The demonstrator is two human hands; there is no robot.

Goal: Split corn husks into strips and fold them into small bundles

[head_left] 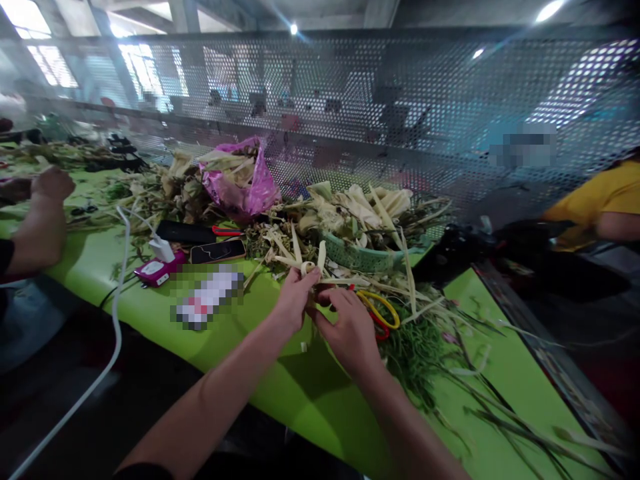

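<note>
My left hand (295,300) is closed, thumb on top, around a small piece of pale husk strips (307,268). Stiff strip ends fan up and sideways from the piece, and a small coil sits in its middle. Just to the right, my right hand (350,327) has bent fingers and thumb meeting at the lower part of the same piece; the exact contact is hidden. Scissors (385,310) with yellow and red handles lie right behind my right hand. Beside them is a heap of fine green leaf sprigs (415,353).
A green basket (360,255) overflows with dried husks, and a pink plastic bag (240,193) holds more. Phones (219,251), a purple power block (159,263) and a white cable (120,293) lie left. Another person's hand (53,183) is far left. A perforated metal screen (320,133) stands behind.
</note>
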